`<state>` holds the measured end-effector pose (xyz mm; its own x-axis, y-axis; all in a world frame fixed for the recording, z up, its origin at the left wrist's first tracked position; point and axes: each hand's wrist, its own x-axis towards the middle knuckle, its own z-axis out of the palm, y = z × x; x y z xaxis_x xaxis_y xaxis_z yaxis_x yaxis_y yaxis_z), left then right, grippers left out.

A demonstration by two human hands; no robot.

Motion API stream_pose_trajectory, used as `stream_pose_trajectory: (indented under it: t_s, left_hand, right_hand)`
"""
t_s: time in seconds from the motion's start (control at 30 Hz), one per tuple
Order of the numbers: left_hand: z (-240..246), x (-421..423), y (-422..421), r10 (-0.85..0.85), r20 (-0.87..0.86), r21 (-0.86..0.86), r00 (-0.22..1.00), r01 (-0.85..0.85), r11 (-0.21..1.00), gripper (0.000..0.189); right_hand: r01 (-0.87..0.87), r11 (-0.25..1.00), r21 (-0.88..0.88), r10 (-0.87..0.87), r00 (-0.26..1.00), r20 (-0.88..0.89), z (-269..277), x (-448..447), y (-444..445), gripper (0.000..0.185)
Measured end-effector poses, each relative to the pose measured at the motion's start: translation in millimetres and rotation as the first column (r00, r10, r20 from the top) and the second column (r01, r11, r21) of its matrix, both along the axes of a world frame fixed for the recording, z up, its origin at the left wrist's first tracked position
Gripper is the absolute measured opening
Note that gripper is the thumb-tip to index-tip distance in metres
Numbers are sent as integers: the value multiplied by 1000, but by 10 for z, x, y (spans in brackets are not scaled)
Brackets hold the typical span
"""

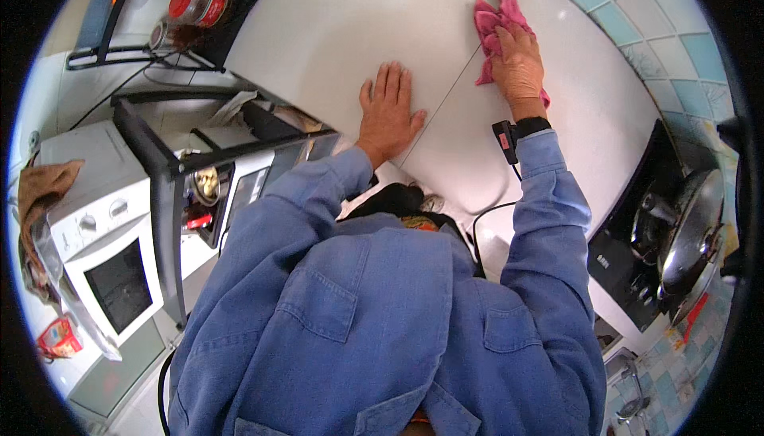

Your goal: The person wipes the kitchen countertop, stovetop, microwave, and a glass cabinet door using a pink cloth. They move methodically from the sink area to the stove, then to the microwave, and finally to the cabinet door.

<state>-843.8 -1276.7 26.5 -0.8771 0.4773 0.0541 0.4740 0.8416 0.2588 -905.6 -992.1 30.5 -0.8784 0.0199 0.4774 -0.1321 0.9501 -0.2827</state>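
Before me lies a white countertop (310,42) with a thin seam running across it. My right hand (519,66) grips a crumpled pink cloth (506,3) and presses it on the counter, just right of the seam near the far side. Palm down, my left hand (389,111) rests on the counter left of the seam, fingers apart, holding nothing. A black band with a small cabled device (505,142) is strapped to my right wrist.
A black gas stove (621,281) with a wok (692,239) stands at right, beside the tiled wall (659,27). Upper left, a black rack holds a red-lidded jar (197,5) and bottles. A white microwave (119,281) sits at left, behind a black frame (152,185). Cables hang near my body.
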Motion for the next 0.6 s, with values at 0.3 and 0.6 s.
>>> stream_pose_trajectory:
  t_s: [0.3,0.6]
  left_hand:
    - [-128,17,-5,53,-6,0,999,-53,999,82]
    - [-212,-297,-447,46,-142,-32,989,-51,998,73]
  right_hand:
    - [-146,988,-39,148,987,56,210,1455,-351,38]
    - [401,912,82,-409,905,117,180,2796,714,49]
